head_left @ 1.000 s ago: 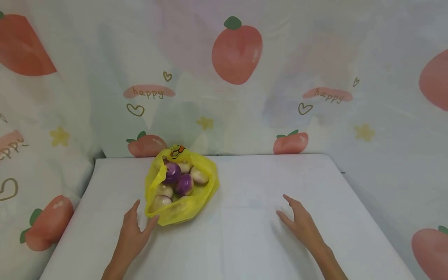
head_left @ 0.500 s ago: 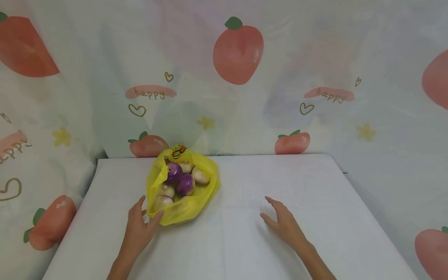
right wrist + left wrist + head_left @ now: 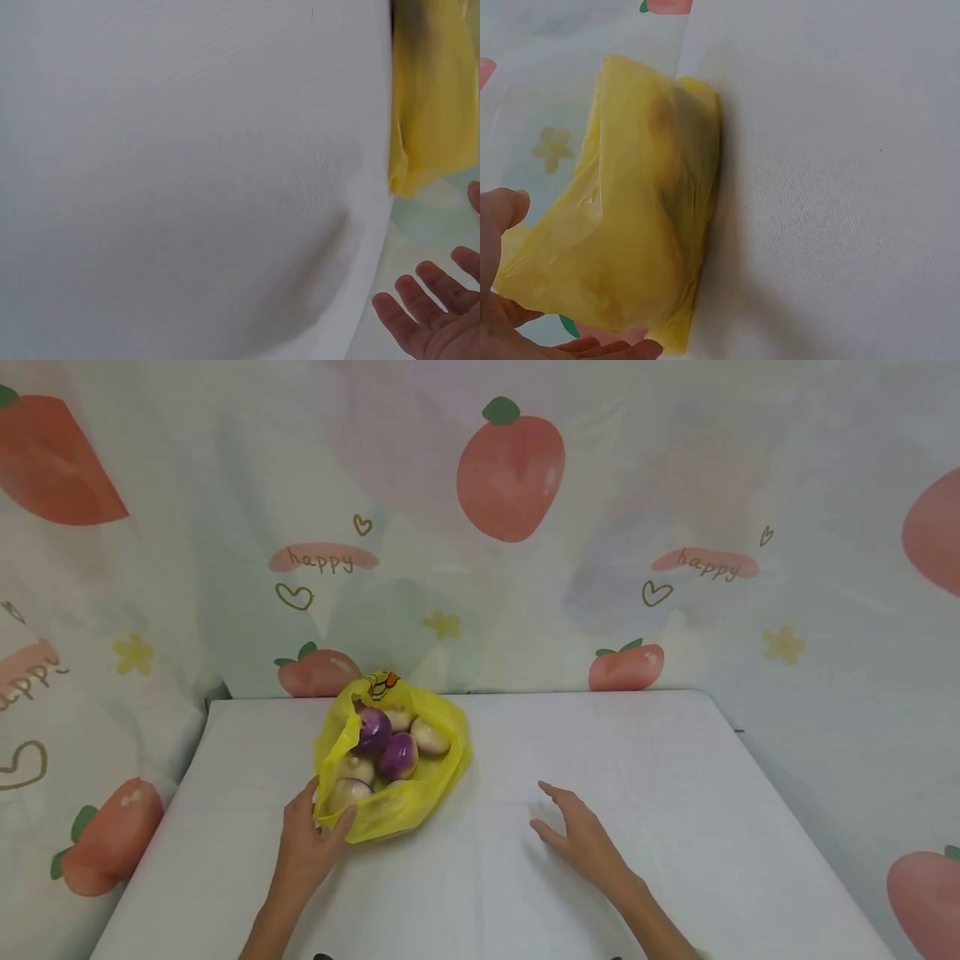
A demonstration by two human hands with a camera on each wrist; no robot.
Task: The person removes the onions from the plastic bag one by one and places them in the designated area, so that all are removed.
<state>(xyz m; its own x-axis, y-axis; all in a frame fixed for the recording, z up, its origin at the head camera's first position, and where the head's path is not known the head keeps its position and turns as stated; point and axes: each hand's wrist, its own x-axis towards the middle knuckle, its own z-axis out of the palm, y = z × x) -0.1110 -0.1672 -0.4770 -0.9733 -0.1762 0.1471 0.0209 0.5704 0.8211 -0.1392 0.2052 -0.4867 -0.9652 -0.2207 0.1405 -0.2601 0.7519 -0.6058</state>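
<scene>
A yellow plastic bag (image 3: 442, 785) sits at the back left of the white table, its mouth gaping. Inside lie several round, glossy vegetables, some purple (image 3: 397, 756), others cream (image 3: 429, 737). My left hand (image 3: 307, 847) is at the bag's front left corner, thumb and fingers spread on either side of it. In the left wrist view the thumb (image 3: 506, 206) overlaps the bag's side (image 3: 637, 217), and the fingertips are right at its lower edge. My right hand (image 3: 581, 839) hovers over the table right of the bag, fingers spread, holding nothing.
The white table (image 3: 615, 752) reaches back to a hanging cloth (image 3: 510, 610) printed with fruit, hearts and "happy". The same cloth covers the left and right sides. Two small dark things peek in at the bottom edge of the head view.
My left hand has moved right and slightly forward, up to the bag's corner. My right hand has travelled left, nearer to the bag. The bag stays in place.
</scene>
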